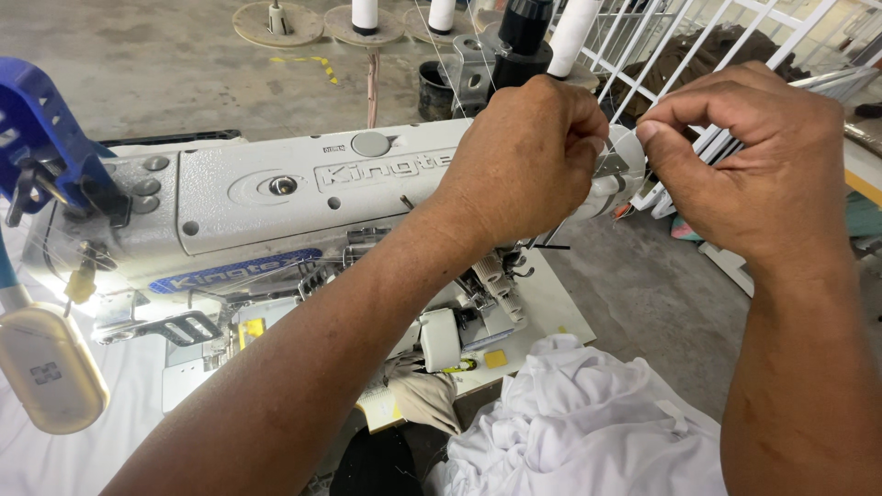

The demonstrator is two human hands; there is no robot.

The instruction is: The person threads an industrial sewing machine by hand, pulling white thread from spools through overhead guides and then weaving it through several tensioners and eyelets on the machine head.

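Observation:
A grey-white industrial sewing machine (248, 197) stretches across the middle. My left hand (524, 156) is held over its right end with fingers closed, pinching a thin white thread (617, 136). My right hand (753, 165) is just to the right, thumb and forefinger pinched on the same thread near the machine's thread guide. The thread itself is very fine and hard to follow. Behind the hands stand thread cones, a white cone (571, 37) and a black cone (525, 26).
White fabric (579, 422) is bunched at the bottom right. A blue clamp-like part (41, 129) and a cream lamp head (46, 367) sit at the left. White metal bars (698, 37) and a concrete floor (165, 64) lie behind. More spools (366, 14) stand at the back.

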